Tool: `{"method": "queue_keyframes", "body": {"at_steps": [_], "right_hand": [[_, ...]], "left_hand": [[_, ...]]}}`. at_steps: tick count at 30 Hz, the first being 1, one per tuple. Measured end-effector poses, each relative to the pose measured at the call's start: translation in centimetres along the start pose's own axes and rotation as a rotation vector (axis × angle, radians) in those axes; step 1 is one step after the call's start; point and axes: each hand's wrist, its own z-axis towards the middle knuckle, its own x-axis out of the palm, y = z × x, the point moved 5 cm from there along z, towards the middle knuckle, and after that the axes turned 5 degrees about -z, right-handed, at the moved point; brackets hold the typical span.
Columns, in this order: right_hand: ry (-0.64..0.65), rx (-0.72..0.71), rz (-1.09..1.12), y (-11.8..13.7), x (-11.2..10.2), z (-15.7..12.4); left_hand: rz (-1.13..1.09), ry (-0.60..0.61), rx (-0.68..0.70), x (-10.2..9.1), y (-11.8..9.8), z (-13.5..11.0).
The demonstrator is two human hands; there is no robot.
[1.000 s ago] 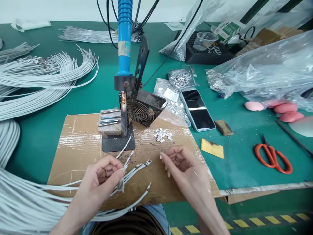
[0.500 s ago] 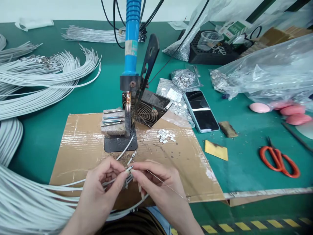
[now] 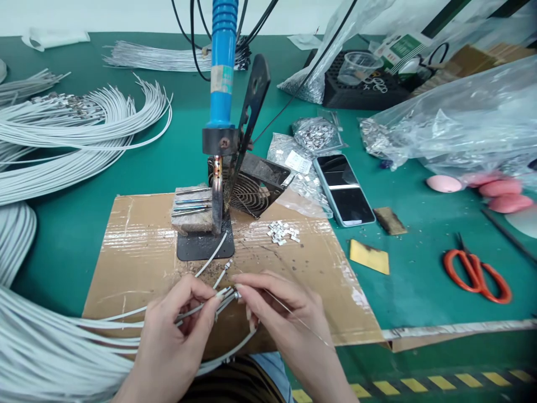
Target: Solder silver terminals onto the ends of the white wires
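My left hand [image 3: 176,327] is closed, pinching the ends of several thin white cables [image 3: 213,258] between thumb and forefinger above the cardboard. Close to its fingertips, my right hand [image 3: 287,316] is closed in a pinch at a small shiny metal piece [image 3: 237,293] by the cable ends. A thin silvery wire [image 3: 293,313], which looks like solder wire, also runs through the right hand and trails over the wrist. Beyond the hands, a blue-handled soldering iron [image 3: 222,84] is clamped upright, tip down, over a black base plate [image 3: 205,249].
Cardboard [image 3: 138,235] covers the work area. On it lie small metal pieces [image 3: 283,232]; a fan [image 3: 251,193] stands behind. White cable bundles [image 3: 62,347] fill the left. Rightward are a phone [image 3: 344,190], a yellow sponge [image 3: 369,256], red-handled scissors [image 3: 476,274] and plastic bags [image 3: 457,117].
My right fingertips have shifted slightly right, opening a small gap from the left fingertips, and the metal piece now shows there. My left hand keeps its pinch on the cables.
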Motion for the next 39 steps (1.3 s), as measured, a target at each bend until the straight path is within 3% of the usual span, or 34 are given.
{"method": "queue_keyframes", "body": {"at_steps": [4,8,11,14,16,20,25,28,32,34,39], "right_hand": [[0.072,-0.039,0.002,-0.6,0.4,-0.1],[0.063,-0.043,-0.032,-0.7,0.4,-0.1],[0.071,0.059,0.034,-1.1,0.4,-0.1],[0.046,0.223,0.108,-1.8,0.0,-0.1],[0.004,0.260,0.118,-2.1,-0.6,0.0],[-0.045,0.171,0.111,-1.8,-1.3,0.7],[-0.117,0.113,0.127,-1.2,-1.8,1.0],[-0.091,0.079,0.126,-0.8,-1.4,0.7],[0.040,0.083,0.161,-1.3,0.2,0.0],[0.099,0.089,0.212,-1.7,1.1,-0.4],[0.103,0.068,0.256,-1.8,2.1,-0.8]], "left_hand": [[0.095,0.020,0.105,-0.1,0.2,-0.1],[0.260,0.027,0.443,0.1,-1.0,-0.3],[0.360,-0.044,0.648,0.2,-1.9,-0.7],[0.392,-0.062,0.718,0.4,-2.2,-1.0],[0.366,-0.067,0.701,0.3,-2.0,-0.9],[0.316,-0.043,0.652,0.2,-1.7,-0.7],[0.330,0.063,0.710,0.5,-1.7,-0.8],[0.250,0.125,0.574,0.1,-1.0,-0.4],[0.134,0.150,0.343,-0.4,0.2,0.2],[0.081,0.149,0.298,-0.4,0.3,0.2],[0.032,0.099,0.244,-0.6,0.2,0.0]]}}
